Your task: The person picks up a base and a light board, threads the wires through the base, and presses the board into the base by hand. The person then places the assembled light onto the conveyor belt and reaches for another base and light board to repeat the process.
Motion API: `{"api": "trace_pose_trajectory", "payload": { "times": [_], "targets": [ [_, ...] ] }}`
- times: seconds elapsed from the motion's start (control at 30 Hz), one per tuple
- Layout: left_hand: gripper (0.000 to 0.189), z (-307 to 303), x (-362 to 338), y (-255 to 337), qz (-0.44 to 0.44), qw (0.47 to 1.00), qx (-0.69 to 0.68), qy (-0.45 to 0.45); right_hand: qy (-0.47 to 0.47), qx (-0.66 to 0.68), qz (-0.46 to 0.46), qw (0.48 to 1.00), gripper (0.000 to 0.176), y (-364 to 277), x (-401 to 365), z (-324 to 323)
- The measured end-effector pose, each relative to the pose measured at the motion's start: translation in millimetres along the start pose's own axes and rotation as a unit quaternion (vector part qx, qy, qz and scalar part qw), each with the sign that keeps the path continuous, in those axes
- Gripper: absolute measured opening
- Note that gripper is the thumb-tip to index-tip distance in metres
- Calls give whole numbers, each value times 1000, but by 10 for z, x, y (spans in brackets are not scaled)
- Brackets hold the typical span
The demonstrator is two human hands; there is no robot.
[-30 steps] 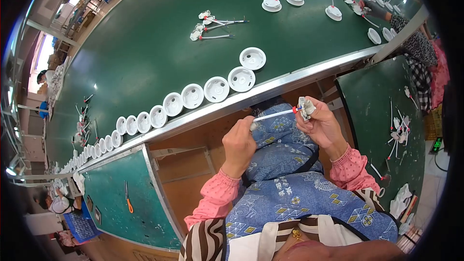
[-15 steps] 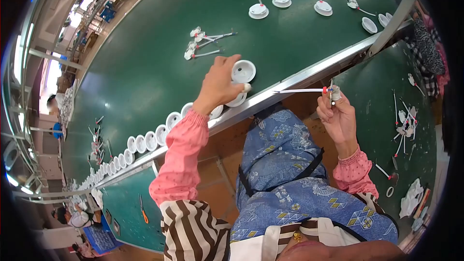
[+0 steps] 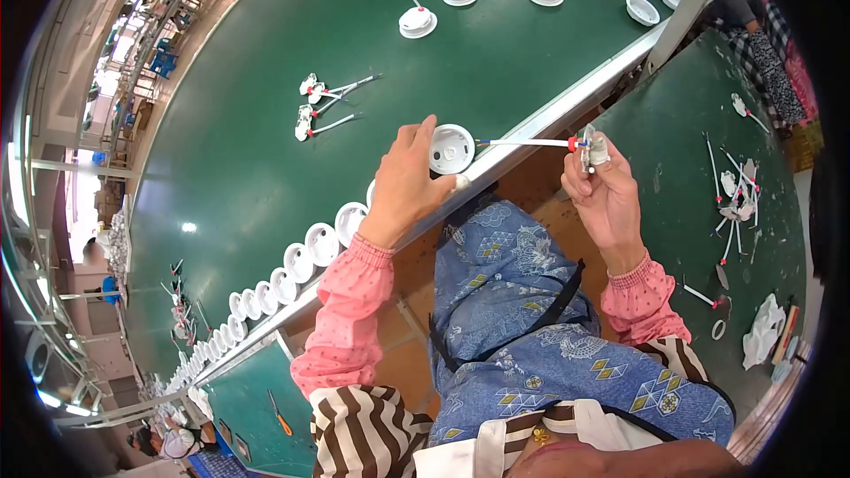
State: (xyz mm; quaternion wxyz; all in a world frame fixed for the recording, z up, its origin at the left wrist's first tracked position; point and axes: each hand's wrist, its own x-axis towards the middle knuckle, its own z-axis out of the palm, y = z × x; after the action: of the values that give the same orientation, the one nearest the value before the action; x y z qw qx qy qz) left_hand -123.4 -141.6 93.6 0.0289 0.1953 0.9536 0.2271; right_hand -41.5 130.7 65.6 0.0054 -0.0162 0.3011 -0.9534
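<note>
Left hand: bare, with the left hand [image 3: 404,179] over the green desk [image 3: 239,97], fingers spread, thumb and forefinger on either side of a round white cup [image 3: 452,149]; whether both touch it, I cannot tell.
Right hand: the right hand [image 3: 608,199] has its fingers pinching a small white connector [image 3: 598,150] above the gap beside the desk.
Cable: a white cable [image 3: 531,142] runs from the connector toward the cup, its bare wire tips close to the rim.
Cup row: more white cups [image 3: 324,244] line the desk's metal edge.
Farther in: three connectors with cables [image 3: 313,96] lie together; three capped pieces [image 3: 417,23] stand beyond.
Right side: loose cabled parts [image 3: 737,205] lie piled on a second green surface [image 3: 664,168].
</note>
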Motion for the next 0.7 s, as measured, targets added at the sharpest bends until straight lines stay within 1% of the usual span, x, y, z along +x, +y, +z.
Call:
{"api": "trace_pose_trajectory", "payload": {
  "times": [0.1, 0.17, 0.2, 0.3, 0.4, 0.63, 0.7],
  "targets": [
    [85, 52, 77, -254, 64, 998, -3, -9, -11, -27, -10, 1000, 13, 102, 49, 57],
    [85, 71, 150, -269, 61, 996, -55, -31, -4, -56, -20, 998, 8, 172, 69, 147],
    [85, 79, 171, -258, 59, 994, -81, -41, 1, -68, -21, 997, 9, 206, 76, 190],
    [79, 90, 174, -179, 31, 996, -79, -27, 8, -111, -15, 994, 11, 290, 99, 270],
    [76, 164, 81, -116, 70, 993, -69, 61, 4, -130, 11, 991, 13, 340, 95, 312],
    [79, 87, -82, 59, 79, 987, -69, 123, 9, -177, 3, 984, 17, 401, 66, 470],
    [79, 65, -109, 94, 85, 985, -61, 137, 6, -189, 10, 982, 16, 418, 53, 466]
  ]
}}
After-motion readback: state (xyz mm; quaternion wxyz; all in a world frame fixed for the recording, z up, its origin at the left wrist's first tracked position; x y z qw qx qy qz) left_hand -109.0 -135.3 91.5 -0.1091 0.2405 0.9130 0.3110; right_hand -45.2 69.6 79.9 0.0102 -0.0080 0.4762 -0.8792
